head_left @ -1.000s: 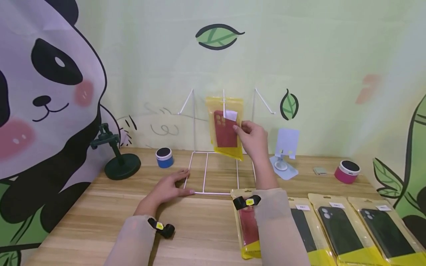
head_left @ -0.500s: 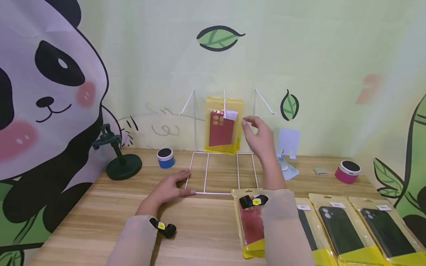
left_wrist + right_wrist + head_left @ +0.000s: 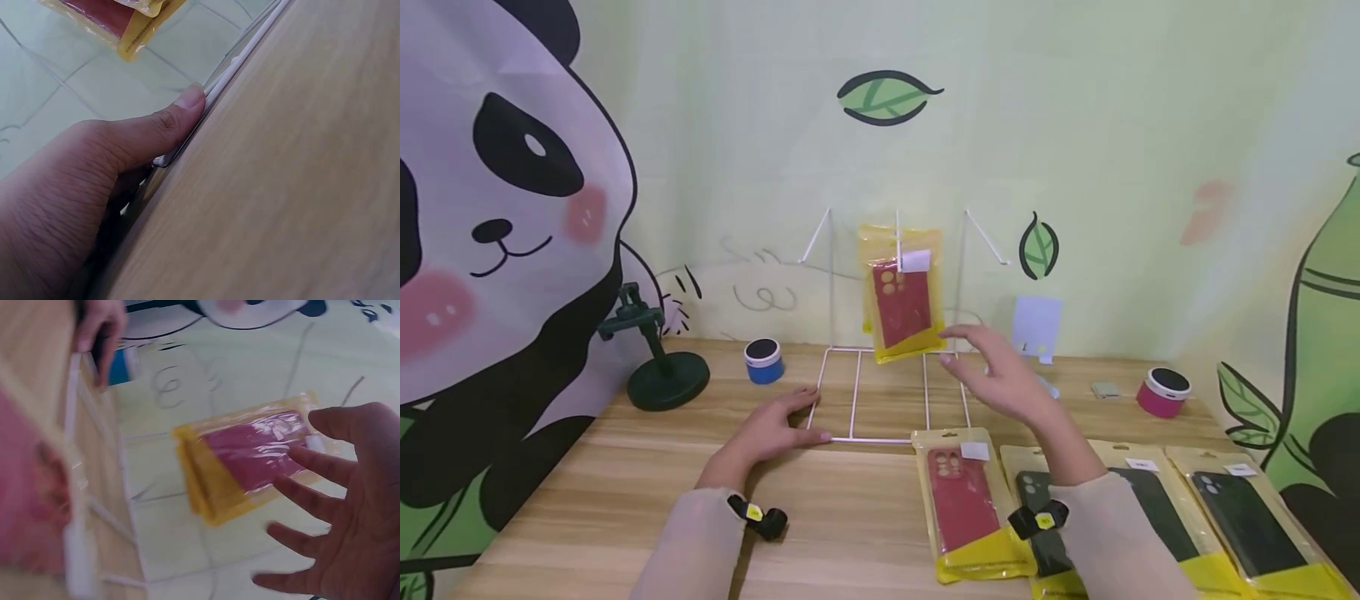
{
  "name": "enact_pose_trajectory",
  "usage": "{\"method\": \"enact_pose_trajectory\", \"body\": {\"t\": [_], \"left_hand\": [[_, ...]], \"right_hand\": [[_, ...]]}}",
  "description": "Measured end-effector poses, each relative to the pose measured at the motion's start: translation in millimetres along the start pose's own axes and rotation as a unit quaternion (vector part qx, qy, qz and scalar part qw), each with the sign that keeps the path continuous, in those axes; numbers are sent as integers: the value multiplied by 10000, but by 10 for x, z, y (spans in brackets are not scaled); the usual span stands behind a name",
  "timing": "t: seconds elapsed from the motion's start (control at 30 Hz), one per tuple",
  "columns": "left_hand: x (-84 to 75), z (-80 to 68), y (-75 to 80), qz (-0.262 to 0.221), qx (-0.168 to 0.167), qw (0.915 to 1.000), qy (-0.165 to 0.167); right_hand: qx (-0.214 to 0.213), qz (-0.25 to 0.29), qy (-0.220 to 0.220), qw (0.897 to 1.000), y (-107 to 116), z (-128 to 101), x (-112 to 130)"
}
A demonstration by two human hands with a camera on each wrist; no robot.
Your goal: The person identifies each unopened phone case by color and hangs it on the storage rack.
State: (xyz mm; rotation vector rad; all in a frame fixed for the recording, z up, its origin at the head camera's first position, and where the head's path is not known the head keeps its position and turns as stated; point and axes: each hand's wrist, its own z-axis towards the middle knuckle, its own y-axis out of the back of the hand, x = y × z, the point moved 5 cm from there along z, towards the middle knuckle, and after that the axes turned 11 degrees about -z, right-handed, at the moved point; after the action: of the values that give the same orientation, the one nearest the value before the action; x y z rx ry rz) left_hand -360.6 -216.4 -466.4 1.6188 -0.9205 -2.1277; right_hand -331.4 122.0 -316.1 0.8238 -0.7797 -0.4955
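A packaged red phone case hangs on the middle hook of a white wire rack, slightly tilted, with another yellow packet edge showing behind it. My right hand is just right of the packet's lower corner, holding nothing. In the right wrist view the fingers of this hand are spread in front of the packet. My left hand rests at the rack base's front left corner. Its thumb lies straight along the front wire in the left wrist view.
In front lie another packaged red case and several packaged dark cases at right. Behind stand a dark green stand, a blue speaker, a light phone stand, a small grey block and a pink speaker.
My right hand has let go of the hanging packet's right edge, then moved lower and to the right, fingers spreading. The packet has swung. My left hand has stayed at the rack's corner.
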Motion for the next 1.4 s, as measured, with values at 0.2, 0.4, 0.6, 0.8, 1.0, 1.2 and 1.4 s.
{"method": "enact_pose_trajectory", "body": {"t": [0.2, 0.4, 0.6, 0.8, 1.0, 1.2, 1.4], "left_hand": [[13, -8, -10, 5, 31, 10000, 63], [-12, -19, -4, -12, 43, 9999, 121], [-11, -11, -15, -27, 43, 9999, 138], [16, 19, -10, 81, 7, 9999, 101], [31, -5, -3, 63, 76, 9996, 250], [24, -5, -5, 24, 75, 9994, 336], [19, -7, -8, 32, 67, 9995, 312]], "right_hand": [[1282, 16, -124, 9917, -317, -362, -292], [1965, -263, -131, 9801, -537, -510, -607], [2194, -952, 36, 9710, -642, -551, -736], [2239, -630, -147, 9725, -651, -551, -754], [2405, -249, -86, 9703, -688, -562, -759], [2559, -223, 8, 9664, -695, -584, -767], [2601, -121, -41, 9655, -674, -592, -769]]}}
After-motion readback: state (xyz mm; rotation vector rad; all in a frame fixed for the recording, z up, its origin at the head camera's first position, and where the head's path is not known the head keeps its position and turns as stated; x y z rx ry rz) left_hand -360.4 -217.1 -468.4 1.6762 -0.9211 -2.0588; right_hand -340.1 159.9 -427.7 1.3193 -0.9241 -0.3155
